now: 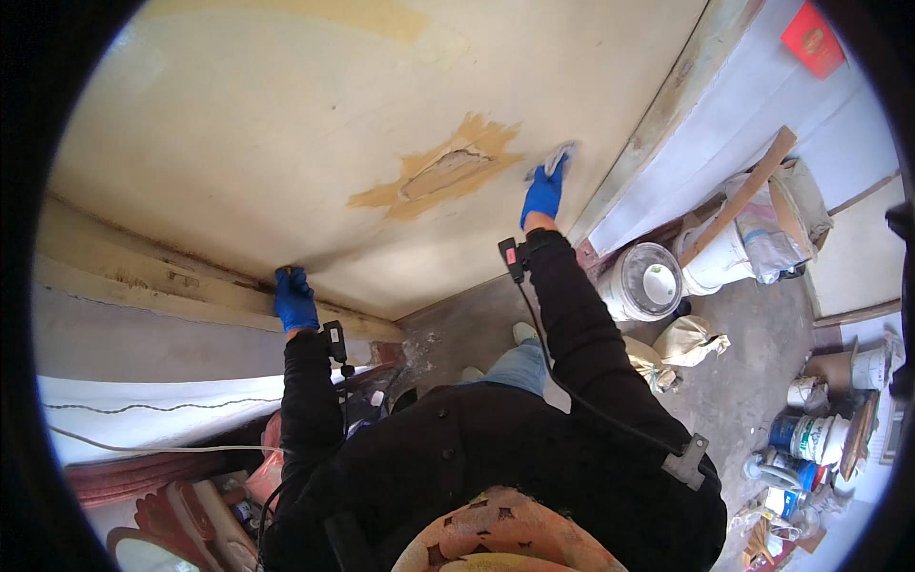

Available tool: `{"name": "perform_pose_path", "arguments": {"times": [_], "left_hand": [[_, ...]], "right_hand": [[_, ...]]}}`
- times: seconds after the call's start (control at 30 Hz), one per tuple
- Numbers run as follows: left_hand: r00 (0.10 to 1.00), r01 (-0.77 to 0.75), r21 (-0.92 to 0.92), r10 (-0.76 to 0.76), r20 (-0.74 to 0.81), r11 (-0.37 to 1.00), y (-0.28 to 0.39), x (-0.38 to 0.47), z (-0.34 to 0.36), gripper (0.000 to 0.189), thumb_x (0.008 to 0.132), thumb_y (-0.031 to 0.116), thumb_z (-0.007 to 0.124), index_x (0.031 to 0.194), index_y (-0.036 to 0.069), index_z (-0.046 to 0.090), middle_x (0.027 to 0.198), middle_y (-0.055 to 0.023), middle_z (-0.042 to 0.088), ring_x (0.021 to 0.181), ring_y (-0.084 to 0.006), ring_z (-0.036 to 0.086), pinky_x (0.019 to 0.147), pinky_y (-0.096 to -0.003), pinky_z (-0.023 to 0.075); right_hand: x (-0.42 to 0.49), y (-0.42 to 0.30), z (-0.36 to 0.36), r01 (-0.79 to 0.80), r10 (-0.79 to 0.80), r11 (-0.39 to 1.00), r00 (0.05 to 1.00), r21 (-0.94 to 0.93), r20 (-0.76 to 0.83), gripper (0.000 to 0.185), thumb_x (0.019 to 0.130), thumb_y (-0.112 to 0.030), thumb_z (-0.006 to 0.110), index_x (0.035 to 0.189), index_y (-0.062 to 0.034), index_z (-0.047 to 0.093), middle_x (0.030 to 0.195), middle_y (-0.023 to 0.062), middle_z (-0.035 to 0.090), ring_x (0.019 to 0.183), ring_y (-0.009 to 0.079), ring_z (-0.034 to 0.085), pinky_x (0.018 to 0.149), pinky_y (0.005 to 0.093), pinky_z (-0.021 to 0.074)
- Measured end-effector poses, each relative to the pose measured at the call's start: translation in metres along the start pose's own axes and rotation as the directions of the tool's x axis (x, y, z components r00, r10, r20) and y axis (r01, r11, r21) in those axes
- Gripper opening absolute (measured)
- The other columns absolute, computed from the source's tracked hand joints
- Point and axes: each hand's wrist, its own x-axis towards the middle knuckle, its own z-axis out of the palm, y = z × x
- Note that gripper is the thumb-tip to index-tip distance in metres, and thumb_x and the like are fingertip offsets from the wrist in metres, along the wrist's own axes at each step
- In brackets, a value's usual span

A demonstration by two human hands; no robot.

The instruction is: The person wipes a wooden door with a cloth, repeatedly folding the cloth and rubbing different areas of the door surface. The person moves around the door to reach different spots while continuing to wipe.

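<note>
A cream-painted door [286, 129] stands before me, with a tan patch [479, 132] around a cracked, broken spot [447, 171] in its surface. My right hand [543, 193], in a blue glove, presses a crumpled greyish-white cloth [561, 154] against the door, to the right of that patch. At the door's left side, my left hand [295, 299], also blue-gloved, has its fingers curled at the edge by the wooden frame [179, 275]. The fingertips there are partly hidden. Black devices with cables are strapped to both wrists.
On the right stand a lidded white bucket [647, 279], another white bucket [715, 250] with a leaning wooden board [743, 193], and tied sacks [690, 342]. Paint tins and buckets [808, 436] crowd the far right. Lower left are a pink bag [266, 472] and reddish wooden pieces [189, 511].
</note>
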Motion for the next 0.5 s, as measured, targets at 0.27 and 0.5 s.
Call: {"name": "perform_pose_path", "arguments": {"times": [0.27,0.5], "left_hand": [[0.996,-0.028,0.071,0.033,-0.079,0.997,0.001,-0.001,0.005,0.025,0.097,0.04,0.057,0.101,0.016,0.063,0.081,0.0021,0.066,0.059,-0.0073,0.046,0.054,-0.024,0.034],[0.999,-0.011,0.047,0.012,-0.035,0.999,0.002,0.0,0.006,0.028,0.098,0.044,0.055,0.099,0.017,0.063,0.079,0.0038,0.064,0.059,-0.0075,0.046,0.053,-0.0231,0.0337]], "right_hand": [[-0.11,0.09,0.053,-0.648,0.612,0.746,0.759,0.155,0.222,0.043,0.095,-0.034,0.057,0.131,-0.0116,0.052,0.123,0.0089,0.062,0.1,0.0218,0.064,0.085,0.0437,0.0514],[-0.177,-0.011,0.085,-0.946,0.617,0.18,0.321,0.268,0.719,0.025,0.099,-0.021,0.05,0.116,-0.0041,0.056,0.119,0.0185,0.062,0.105,0.0362,0.062,0.096,0.0498,0.0512]]}}
